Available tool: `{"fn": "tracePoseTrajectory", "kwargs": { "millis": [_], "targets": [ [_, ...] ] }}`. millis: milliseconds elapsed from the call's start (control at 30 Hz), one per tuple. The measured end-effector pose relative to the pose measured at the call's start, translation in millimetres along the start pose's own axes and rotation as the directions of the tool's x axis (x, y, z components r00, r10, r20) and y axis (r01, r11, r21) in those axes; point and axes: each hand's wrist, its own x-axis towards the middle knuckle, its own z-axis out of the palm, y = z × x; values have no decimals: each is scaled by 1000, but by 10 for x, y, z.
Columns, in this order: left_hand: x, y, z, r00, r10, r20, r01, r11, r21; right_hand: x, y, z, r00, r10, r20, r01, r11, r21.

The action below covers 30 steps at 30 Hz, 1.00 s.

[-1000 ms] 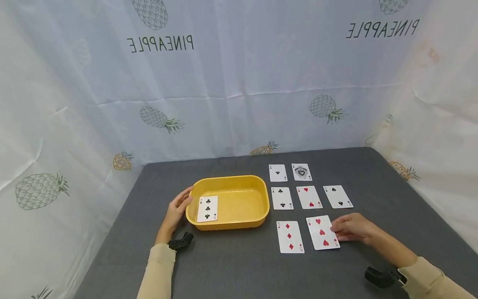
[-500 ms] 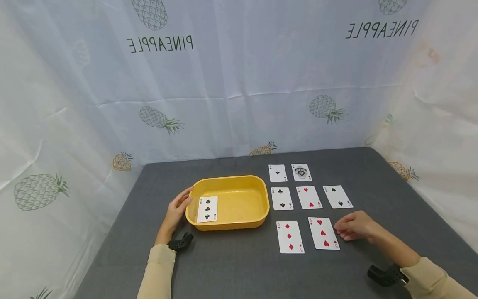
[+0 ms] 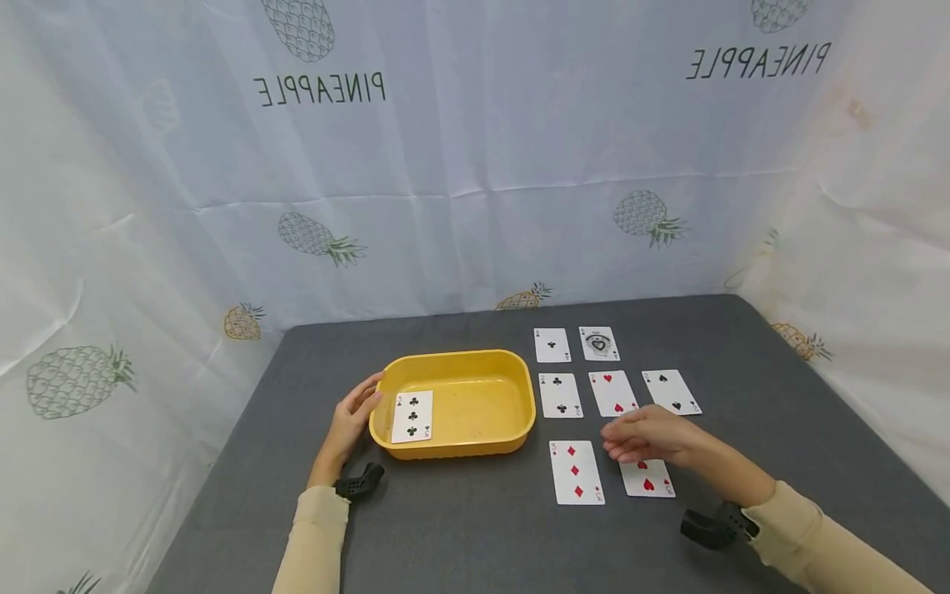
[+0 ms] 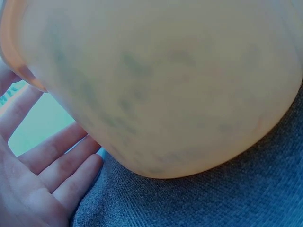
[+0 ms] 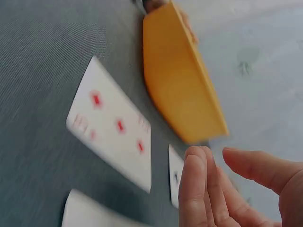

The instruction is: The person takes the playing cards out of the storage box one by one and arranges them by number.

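My left hand (image 3: 354, 414) holds the left end of a yellow plastic tray (image 3: 478, 445), with fingers (image 4: 66, 161) against its outside wall. Inside the tray, at its left, lies a three of clubs (image 3: 412, 417). My right hand (image 3: 649, 435) is over the three of hearts (image 3: 648, 480) and hides its upper part. Nothing is between its thumb and fingers (image 5: 192, 184). To its left on the table is a three of diamonds (image 3: 576, 472). Just beyond the hand lie a two of hearts (image 3: 613, 393) and a two of spades (image 3: 671, 391).
A two of clubs (image 3: 560, 396) lies right of the tray. Farther back are an ace of clubs (image 3: 552, 346) and a card with an ornate centre (image 3: 599, 343). The dark grey table (image 3: 460, 528) meets a pineapple-print curtain (image 3: 460, 247) behind.
My right hand has let go of the three of hearts, drawn off to the right, then moved left and up over that card. The left hand and tray have stayed put.
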Motion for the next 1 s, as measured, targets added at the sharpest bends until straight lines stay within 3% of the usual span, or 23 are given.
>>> {"fn": "tracePoseTrajectory", "kwargs": {
  "millis": [367,700,833,1000],
  "targets": [
    [10,-21,-13,1000,3,-7,-3,1000,9,471,-542,710,999,-14,46,14,1000,-4],
    [19,-49,-6,1000,22,-9,-22,999,-25,877,-819,1227,993,-67,102,65,998,17],
    [16,-47,-10,999,27,-22,-27,999,-24,1047,-858,1415,997,-34,67,32,999,35],
    [29,-50,-14,1000,24,-15,-24,999,-44,1291,-841,1660,999,51,8,-51,988,145]
  ]
}}
